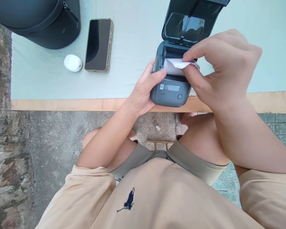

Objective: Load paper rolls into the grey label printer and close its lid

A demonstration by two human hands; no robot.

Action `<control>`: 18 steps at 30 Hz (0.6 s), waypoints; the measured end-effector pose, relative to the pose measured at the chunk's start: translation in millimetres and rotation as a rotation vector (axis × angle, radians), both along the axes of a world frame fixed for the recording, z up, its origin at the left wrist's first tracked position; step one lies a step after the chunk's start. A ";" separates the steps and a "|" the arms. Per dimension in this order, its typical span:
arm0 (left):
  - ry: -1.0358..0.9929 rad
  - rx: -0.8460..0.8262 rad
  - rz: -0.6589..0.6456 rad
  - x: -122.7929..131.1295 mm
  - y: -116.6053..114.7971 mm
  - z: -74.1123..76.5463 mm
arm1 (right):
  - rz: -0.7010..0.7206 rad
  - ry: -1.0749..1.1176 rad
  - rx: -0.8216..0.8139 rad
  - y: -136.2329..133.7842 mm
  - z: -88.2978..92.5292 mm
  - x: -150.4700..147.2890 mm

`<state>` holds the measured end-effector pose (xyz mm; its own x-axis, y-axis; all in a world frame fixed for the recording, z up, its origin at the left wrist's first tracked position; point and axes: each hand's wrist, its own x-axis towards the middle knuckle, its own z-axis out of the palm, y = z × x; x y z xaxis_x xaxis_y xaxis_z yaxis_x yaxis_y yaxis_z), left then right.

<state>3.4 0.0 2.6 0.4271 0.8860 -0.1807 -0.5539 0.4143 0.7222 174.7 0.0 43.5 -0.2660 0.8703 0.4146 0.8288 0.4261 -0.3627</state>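
Observation:
A dark grey portable label printer (170, 95) is held over the table's front edge, its lid (184, 27) swung up and back. Wrapped around the printer's left side is my left hand (145, 89), thumb beside the paper compartment. A white paper roll (173, 68) sits inside, partly covered by its loose end. My right hand (224, 66) pinches that paper end between thumb and forefinger, above the compartment's right side. On the printer's front are a small display with faint text and a power button (180, 96).
On the pale cloth-covered table (131, 41), a smartphone (98, 44) lies left of the printer. Beside it is a white earbud case (72, 63). A black zippered case (43, 25) stands at the back left. The wooden table edge (85, 104) runs in front, above my legs.

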 end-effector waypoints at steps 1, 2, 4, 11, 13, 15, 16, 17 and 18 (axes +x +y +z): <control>-0.032 0.003 0.003 0.6 0.4 0.2 | 0.018 -0.028 0.073 -0.6 -2.7 0.4; -0.069 0.007 0.005 1.1 0.8 0.7 | 0.045 -0.044 0.146 -1.4 -5.8 0.3; -0.132 0.010 -0.003 1.3 1.3 1.8 | 0.149 -0.049 0.285 -3.7 -12.5 -1.5; -0.093 0.025 -0.008 -3.6 1.2 -3.4 | 0.344 0.106 0.293 -12.7 -13.5 -3.4; -0.037 0.059 -0.010 -3.6 1.1 -5.5 | 0.250 0.165 0.215 -12.4 -9.3 -0.2; -0.002 0.090 -0.006 -3.0 1.1 -6.4 | 0.131 0.144 0.132 -11.3 -7.3 1.9; -0.002 0.098 -0.005 -2.8 1.2 -6.6 | 0.097 0.129 0.086 -10.9 -7.2 2.4; -0.007 0.101 -0.001 -2.6 1.5 -6.6 | 0.087 0.116 0.040 -10.6 -7.3 3.0; -0.010 0.101 0.000 -2.6 1.8 -6.6 | 0.094 0.111 0.006 -10.5 -7.4 3.9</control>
<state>0.7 1.8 -4.0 0.4285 0.8994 -0.0866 -0.5610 0.3400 0.7548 178.6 -10.5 36.2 -0.2984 0.8411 0.4511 0.7401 0.5023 -0.4471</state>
